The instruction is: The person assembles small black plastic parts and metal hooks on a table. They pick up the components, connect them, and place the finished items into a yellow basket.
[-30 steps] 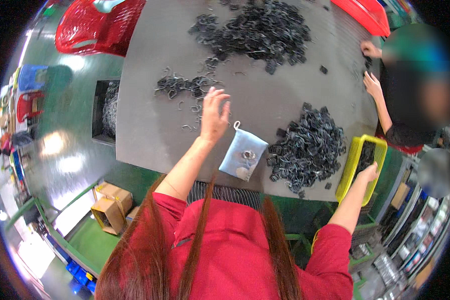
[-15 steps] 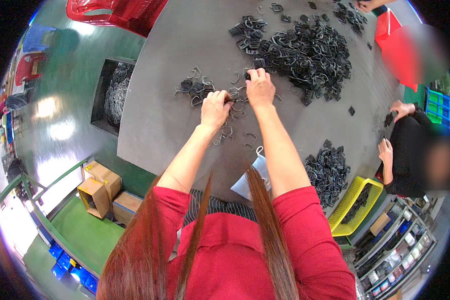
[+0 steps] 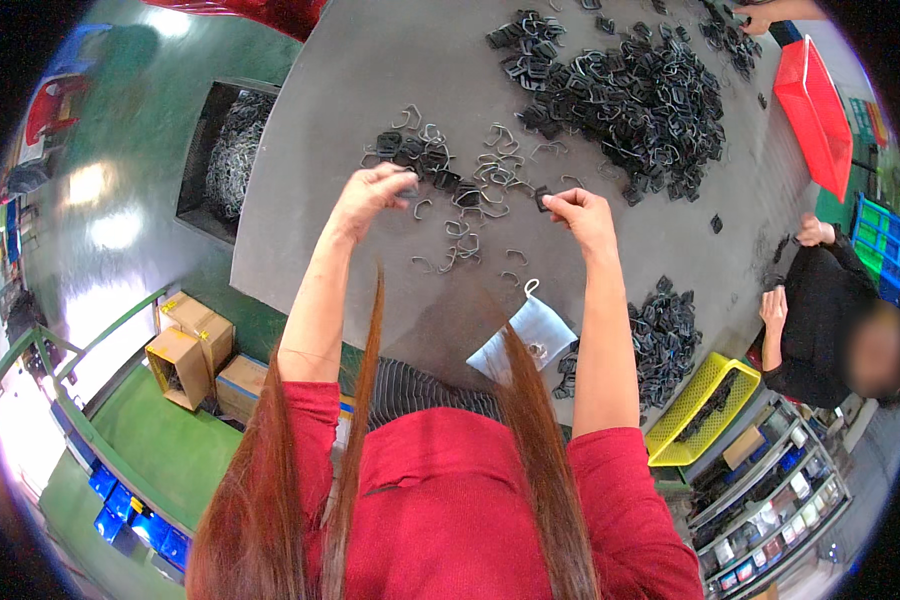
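Note:
My right hand (image 3: 584, 216) pinches a small black square plastic piece (image 3: 542, 198) between thumb and fingers, above the grey table. My left hand (image 3: 368, 200) is raised farther left with its fingers closed; a small dark, blurred thing shows at their tips. Between the hands lie several loose bent metal wire hooks (image 3: 497, 172). A small cluster of black pieces (image 3: 410, 150) with hooks is just beyond my left hand. Beyond my right hand spreads a large heap of black pieces with wire hooks (image 3: 635, 110).
A pale blue pouch (image 3: 515, 345) lies near my lap. Another pile of black pieces (image 3: 662, 335) is at right, beside a yellow basket (image 3: 705, 410). A red basket (image 3: 810, 115) stands at far right. A co-worker's hands (image 3: 773, 310) work there. A black bin of metal hooks (image 3: 232, 160) is at left.
My hands have moved apart: the left went left and the right went right and nearer me. The black square piece now shows plainly in my right fingers.

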A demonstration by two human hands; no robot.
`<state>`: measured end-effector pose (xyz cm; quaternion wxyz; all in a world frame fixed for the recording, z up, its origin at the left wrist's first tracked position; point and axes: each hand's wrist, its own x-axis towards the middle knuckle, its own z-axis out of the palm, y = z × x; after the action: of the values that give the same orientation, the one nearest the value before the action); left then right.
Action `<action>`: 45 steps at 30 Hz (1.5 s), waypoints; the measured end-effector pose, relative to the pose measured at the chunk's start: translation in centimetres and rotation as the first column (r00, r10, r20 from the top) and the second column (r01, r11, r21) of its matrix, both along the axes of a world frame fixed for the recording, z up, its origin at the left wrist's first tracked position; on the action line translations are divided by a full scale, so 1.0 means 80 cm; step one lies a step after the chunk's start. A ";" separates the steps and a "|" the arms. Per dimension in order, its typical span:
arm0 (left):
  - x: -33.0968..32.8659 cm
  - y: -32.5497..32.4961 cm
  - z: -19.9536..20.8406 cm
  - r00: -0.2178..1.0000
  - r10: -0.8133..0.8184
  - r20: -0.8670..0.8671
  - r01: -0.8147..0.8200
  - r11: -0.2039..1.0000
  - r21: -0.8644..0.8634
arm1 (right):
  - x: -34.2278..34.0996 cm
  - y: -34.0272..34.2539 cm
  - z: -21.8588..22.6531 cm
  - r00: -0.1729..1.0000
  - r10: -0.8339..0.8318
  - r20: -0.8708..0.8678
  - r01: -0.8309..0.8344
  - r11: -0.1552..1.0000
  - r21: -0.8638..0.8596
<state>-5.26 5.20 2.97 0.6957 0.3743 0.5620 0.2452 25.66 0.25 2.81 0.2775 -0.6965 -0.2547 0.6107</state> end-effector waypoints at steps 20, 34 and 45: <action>-0.002 -0.001 -0.030 0.802 -0.025 -0.596 0.315 0.867 0.387 | -0.175 0.050 -0.022 0.810 0.347 0.472 -0.427 0.902 0.069; -0.087 -0.010 0.008 0.900 0.198 0.388 -0.123 0.970 -0.210 | -0.080 -0.044 0.019 0.817 -0.365 -0.446 0.405 0.914 -0.006; -0.012 -0.044 -0.052 0.538 0.143 -0.831 0.443 0.791 0.423 | -0.184 0.055 -0.037 0.480 0.154 0.864 -0.523 0.841 0.140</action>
<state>-6.24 1.70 -1.16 0.2115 0.6899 0.6790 0.1351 10.92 4.66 -0.13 0.1268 -0.7631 -0.6042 0.1913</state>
